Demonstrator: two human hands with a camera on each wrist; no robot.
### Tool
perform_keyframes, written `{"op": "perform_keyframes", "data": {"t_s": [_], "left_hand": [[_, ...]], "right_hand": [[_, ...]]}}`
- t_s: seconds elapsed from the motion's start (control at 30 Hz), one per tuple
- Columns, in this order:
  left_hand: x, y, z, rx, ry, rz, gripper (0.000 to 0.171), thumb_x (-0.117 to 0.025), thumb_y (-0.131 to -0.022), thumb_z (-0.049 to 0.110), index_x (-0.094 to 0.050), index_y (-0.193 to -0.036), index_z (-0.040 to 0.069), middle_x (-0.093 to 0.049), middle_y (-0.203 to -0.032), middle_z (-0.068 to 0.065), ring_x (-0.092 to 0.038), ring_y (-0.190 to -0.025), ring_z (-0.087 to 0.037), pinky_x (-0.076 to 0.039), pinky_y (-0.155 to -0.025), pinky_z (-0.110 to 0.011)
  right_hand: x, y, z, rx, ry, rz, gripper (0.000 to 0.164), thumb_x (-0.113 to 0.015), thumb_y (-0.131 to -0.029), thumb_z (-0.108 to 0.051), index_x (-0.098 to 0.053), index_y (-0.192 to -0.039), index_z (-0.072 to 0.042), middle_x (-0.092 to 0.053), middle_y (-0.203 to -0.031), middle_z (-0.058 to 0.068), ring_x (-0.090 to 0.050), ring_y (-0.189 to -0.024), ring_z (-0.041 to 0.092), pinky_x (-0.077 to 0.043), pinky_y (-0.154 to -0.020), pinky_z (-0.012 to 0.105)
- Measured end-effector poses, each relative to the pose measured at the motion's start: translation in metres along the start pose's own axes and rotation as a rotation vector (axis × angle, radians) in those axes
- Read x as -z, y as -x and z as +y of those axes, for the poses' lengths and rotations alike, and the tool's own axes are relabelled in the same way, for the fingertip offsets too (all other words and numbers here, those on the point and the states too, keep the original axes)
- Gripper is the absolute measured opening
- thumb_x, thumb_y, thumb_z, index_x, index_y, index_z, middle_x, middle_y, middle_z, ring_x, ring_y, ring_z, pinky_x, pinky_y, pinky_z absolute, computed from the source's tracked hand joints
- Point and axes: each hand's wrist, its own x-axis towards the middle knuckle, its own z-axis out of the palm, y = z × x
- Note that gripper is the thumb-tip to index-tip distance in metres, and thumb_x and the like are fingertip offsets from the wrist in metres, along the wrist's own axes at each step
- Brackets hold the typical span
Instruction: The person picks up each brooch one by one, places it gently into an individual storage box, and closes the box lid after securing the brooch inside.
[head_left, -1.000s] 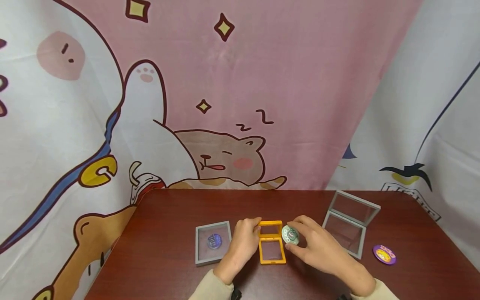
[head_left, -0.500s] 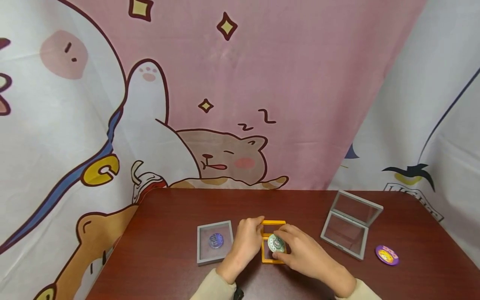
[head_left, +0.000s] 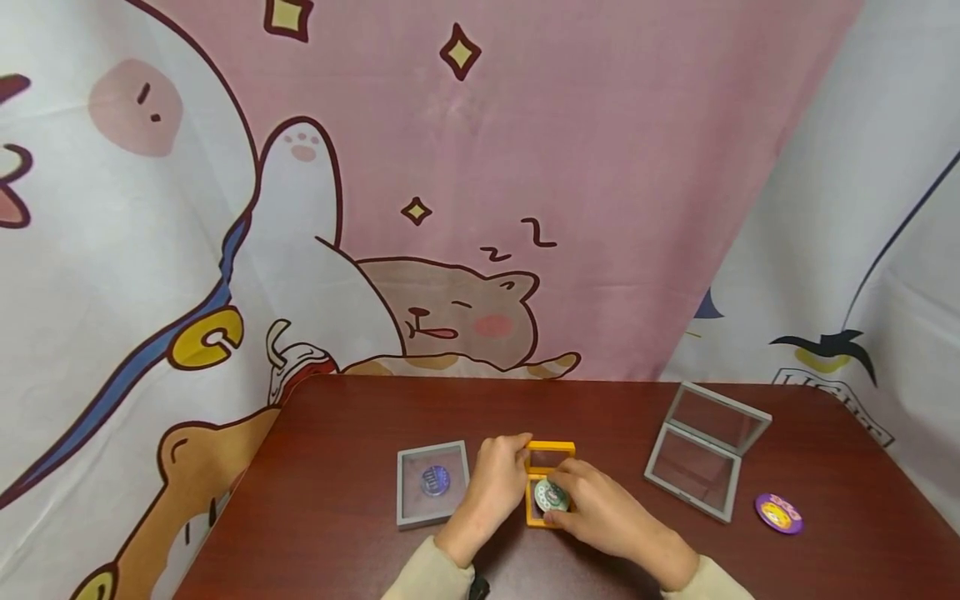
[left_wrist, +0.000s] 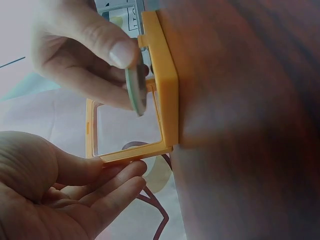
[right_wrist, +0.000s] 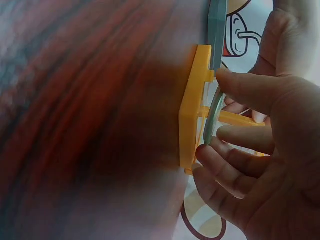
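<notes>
A small orange-yellow display case [head_left: 551, 447] stands with its lid raised on the table. My left hand [head_left: 491, 475] pinches the side of that lid [left_wrist: 132, 153] between thumb and fingers. A round green-and-white badge [head_left: 551, 496] is held by its edges between the thumb and fingertips of my right hand [head_left: 603, 508]. It is over the bottom half of the case. From the right wrist view, the badge [right_wrist: 213, 117] appears tilted close against the base [right_wrist: 194, 112]; whether it touches the film cannot be told.
Left of the hands lies a shut grey case [head_left: 431, 521] with a blue-purple badge [head_left: 435, 481] inside. An open grey case [head_left: 693, 467] stands at the right, near a purple-and-yellow badge [head_left: 779, 513]. A printed cloth [head_left: 615, 208] hangs behind the dark red table [head_left: 337, 467].
My right hand has carried the green badge leftward from beside the orange-yellow case to over its base, then lowered it. My left hand has stayed at the lid.
</notes>
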Motion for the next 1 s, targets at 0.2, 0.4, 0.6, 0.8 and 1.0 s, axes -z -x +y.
{"op": "perform_keyframes", "data": {"t_s": [0.2, 0.4, 0.6, 0.8, 1.0], "left_hand": [[0.0006, 0.0013, -0.0005, 0.001, 0.009, -0.003, 0.026, -0.066, -0.094, -0.01, -0.075, -0.118, -0.008, -0.076, -0.11, -0.021, -0.074, -0.098, -0.025, -0.06, -0.075, -0.03], [0.0002, 0.0009, -0.0016, -0.012, 0.008, 0.004, 0.026, -0.067, -0.093, -0.012, -0.075, -0.117, -0.007, -0.076, -0.109, -0.02, -0.074, -0.098, -0.025, -0.06, -0.077, -0.032], [0.0012, 0.0009, 0.0008, -0.012, -0.003, 0.008, 0.025, -0.066, -0.094, -0.01, -0.076, -0.117, -0.007, -0.077, -0.109, -0.02, -0.074, -0.098, -0.025, -0.06, -0.078, -0.033], [0.0009, 0.001, 0.0023, 0.013, -0.001, -0.007, 0.026, -0.065, -0.095, -0.01, -0.075, -0.119, -0.006, -0.076, -0.111, -0.021, -0.074, -0.1, -0.026, -0.06, -0.078, -0.033], [0.0001, 0.0014, 0.002, 0.017, 0.003, -0.01, 0.027, -0.065, -0.095, -0.01, -0.075, -0.119, -0.006, -0.076, -0.111, -0.021, -0.074, -0.099, -0.026, -0.06, -0.077, -0.032]], "right_hand": [[-0.0042, -0.0005, 0.0011, 0.021, 0.035, 0.02, 0.036, -0.09, -0.082, -0.024, -0.076, -0.108, -0.004, -0.066, -0.107, 0.001, -0.06, -0.097, 0.014, -0.054, -0.08, 0.034], [-0.0045, -0.002, 0.002, 0.004, 0.029, 0.0, 0.036, -0.09, -0.082, -0.025, -0.076, -0.108, -0.004, -0.066, -0.107, 0.0, -0.06, -0.097, 0.014, -0.054, -0.08, 0.035], [-0.0027, -0.0024, 0.0013, -0.016, 0.018, -0.027, 0.036, -0.09, -0.083, -0.025, -0.076, -0.109, -0.004, -0.065, -0.108, 0.0, -0.059, -0.097, 0.014, -0.054, -0.081, 0.035], [-0.0016, -0.0026, 0.0003, -0.014, 0.009, -0.043, 0.035, -0.089, -0.084, -0.025, -0.076, -0.109, -0.004, -0.064, -0.109, -0.002, -0.058, -0.099, 0.014, -0.053, -0.082, 0.035], [-0.0004, -0.0014, -0.0013, -0.013, 0.003, -0.058, 0.038, -0.089, -0.084, -0.027, -0.075, -0.11, -0.003, -0.063, -0.11, 0.0, -0.057, -0.101, 0.015, -0.053, -0.083, 0.035]]}}
